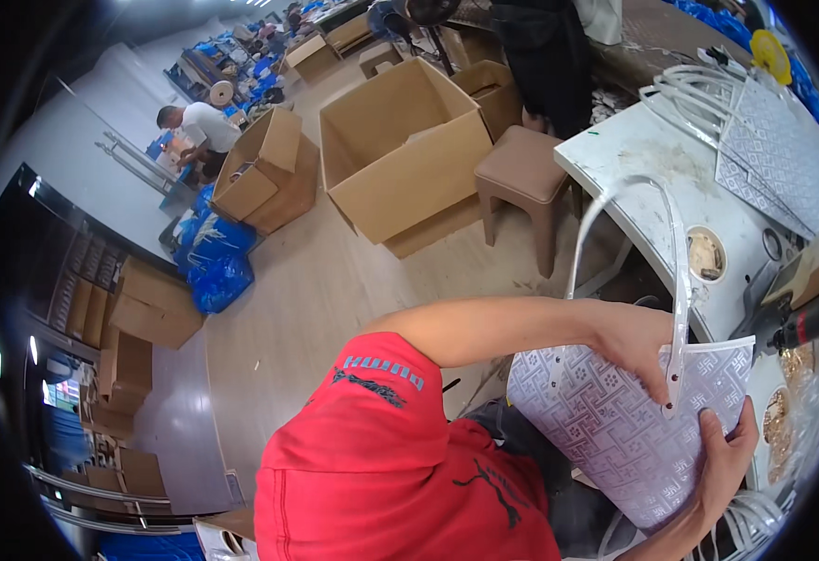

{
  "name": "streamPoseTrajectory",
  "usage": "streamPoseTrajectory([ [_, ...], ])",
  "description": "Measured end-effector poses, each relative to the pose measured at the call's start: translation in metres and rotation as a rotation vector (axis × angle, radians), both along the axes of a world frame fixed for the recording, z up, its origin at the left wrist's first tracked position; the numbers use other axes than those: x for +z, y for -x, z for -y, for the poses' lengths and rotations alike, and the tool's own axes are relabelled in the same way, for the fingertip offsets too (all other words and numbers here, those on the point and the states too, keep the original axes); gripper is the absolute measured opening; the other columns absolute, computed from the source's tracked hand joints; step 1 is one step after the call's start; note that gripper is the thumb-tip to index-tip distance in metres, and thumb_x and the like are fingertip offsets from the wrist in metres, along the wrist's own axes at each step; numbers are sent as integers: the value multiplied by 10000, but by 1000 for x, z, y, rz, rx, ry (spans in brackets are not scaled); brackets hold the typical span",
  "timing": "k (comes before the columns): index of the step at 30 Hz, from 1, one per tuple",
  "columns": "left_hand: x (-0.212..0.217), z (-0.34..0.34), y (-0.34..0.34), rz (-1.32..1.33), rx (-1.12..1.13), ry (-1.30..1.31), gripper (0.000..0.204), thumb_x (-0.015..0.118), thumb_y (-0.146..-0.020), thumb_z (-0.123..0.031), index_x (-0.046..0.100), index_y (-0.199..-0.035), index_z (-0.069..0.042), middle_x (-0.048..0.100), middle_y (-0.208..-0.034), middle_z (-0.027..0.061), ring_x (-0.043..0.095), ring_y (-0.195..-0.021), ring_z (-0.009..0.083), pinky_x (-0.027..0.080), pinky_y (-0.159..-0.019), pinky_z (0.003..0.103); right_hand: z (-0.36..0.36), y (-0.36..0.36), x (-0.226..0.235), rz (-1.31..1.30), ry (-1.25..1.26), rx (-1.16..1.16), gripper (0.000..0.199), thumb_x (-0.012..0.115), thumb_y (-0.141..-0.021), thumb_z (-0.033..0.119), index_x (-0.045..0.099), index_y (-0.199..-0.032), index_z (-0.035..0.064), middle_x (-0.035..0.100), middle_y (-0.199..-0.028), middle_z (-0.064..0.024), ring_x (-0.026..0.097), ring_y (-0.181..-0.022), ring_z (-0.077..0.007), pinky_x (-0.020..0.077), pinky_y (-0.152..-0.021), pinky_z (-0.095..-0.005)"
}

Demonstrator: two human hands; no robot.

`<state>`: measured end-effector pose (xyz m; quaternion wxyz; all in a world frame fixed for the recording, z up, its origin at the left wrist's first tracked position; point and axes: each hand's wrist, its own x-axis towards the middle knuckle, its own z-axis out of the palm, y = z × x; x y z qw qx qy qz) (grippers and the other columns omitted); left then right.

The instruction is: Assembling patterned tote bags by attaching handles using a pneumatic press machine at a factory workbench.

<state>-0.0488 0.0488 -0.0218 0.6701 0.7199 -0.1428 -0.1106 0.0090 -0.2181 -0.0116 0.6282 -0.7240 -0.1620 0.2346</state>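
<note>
A silver-white handbag (606, 425) with a geometric pattern stands tilted in front of me at the lower right. Its clear looped handle (680, 262) rises above the top edge, joined to the front by small dark rivets. My left hand (638, 344) reaches over the top edge, closed on the bag beside one handle end, a fingertip close to the rivet. Lower down, my right hand (729, 447) grips the bag's right side, thumb on the front and its other fingers partly hidden behind.
A white worktable (634, 150) at the right bears patterned panels (774, 154) and clear handles (690, 89). Beyond it stands a brown stool (526, 168). Large cardboard boxes (409, 154) and blue bags (217, 266) sit on the floor; a person (205, 131) works at far left.
</note>
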Motion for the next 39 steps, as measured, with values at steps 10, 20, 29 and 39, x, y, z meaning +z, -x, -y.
streamPoseTrajectory([
  [10,-7,4,3,50,115,-60,467,900,-636,-91,726,-1045,51,761,-933,127,710,-847,191,556,-767,332,-20,6,13,185,187,-48,412,683,-890,0,590,-1281,-89,693,-1146,-138,638,-1013,-194,492,-942,-314],
  [20,-10,-19,-23,-334,245,-30,485,871,-743,-100,697,-1179,21,750,-1049,116,709,-926,177,558,-835,312,-19,-18,-5,374,570,-69,310,806,-848,180,714,-1018,-62,730,-857,-45,650,-772,-153,518,-719,-321],
  [29,-23,4,-160,-255,119,-76,371,855,-776,-98,728,-1086,60,761,-993,120,728,-856,193,571,-788,329,20,-115,-14,81,379,-202,370,821,-873,264,720,-1017,-61,736,-856,-86,661,-656,-111,516,-594,-261],
  [39,-17,30,-193,-188,95,-129,425,830,-827,-128,696,-1177,73,746,-1085,135,723,-928,215,569,-860,321,43,-142,-23,154,263,-269,473,847,-856,288,702,-1135,-65,750,-879,-96,688,-651,-128,547,-604,-247],
])
